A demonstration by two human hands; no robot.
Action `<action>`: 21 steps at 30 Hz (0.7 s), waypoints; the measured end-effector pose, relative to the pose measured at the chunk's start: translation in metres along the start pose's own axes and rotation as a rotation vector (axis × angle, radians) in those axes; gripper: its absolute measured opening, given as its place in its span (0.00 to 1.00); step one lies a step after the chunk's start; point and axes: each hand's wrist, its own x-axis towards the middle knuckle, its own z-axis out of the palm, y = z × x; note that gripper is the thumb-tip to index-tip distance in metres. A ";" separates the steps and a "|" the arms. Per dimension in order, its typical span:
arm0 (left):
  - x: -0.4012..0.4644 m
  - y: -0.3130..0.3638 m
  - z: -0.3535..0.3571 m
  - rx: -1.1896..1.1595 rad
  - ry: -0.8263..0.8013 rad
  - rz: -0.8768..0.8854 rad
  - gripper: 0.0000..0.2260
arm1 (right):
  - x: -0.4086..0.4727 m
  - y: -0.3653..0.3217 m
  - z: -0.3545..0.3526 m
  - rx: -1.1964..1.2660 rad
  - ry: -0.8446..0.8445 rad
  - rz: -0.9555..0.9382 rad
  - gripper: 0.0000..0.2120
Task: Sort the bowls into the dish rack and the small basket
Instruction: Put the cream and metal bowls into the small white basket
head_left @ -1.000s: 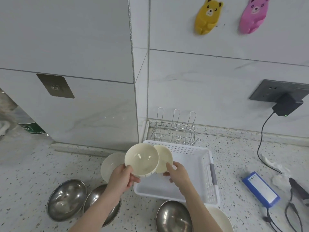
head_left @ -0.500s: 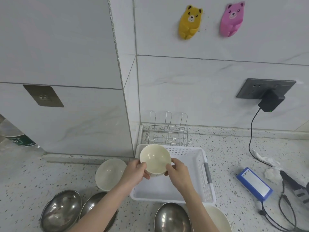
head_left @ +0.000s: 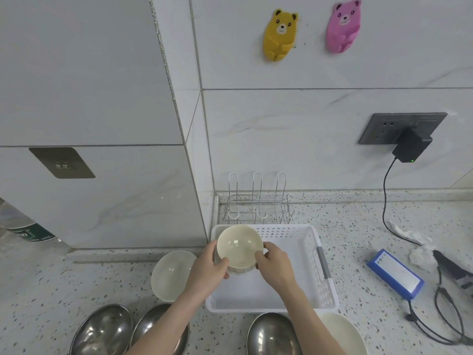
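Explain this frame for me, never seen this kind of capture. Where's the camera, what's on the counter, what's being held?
There is no robot here. One wide-angle camera sits on a person's head and looks down at their bare hands.

The left hand and right hand both hold cream bowls, which look like two nested ones, above the white plastic basket. Behind the basket, against the wall, stands a wire dish rack with nothing in it.

On the speckled counter another cream bowl sits left of the basket and one more near its front right corner. Three steel bowls line the near edge. At the right lie a blue box and cables.
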 end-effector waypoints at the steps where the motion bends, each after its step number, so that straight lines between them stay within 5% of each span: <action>1: 0.001 -0.001 -0.001 0.011 -0.002 0.000 0.23 | 0.000 0.000 0.001 -0.011 -0.005 0.002 0.12; 21: 0.002 -0.005 0.001 0.116 0.045 0.066 0.24 | 0.003 0.005 0.008 -0.049 -0.031 0.066 0.14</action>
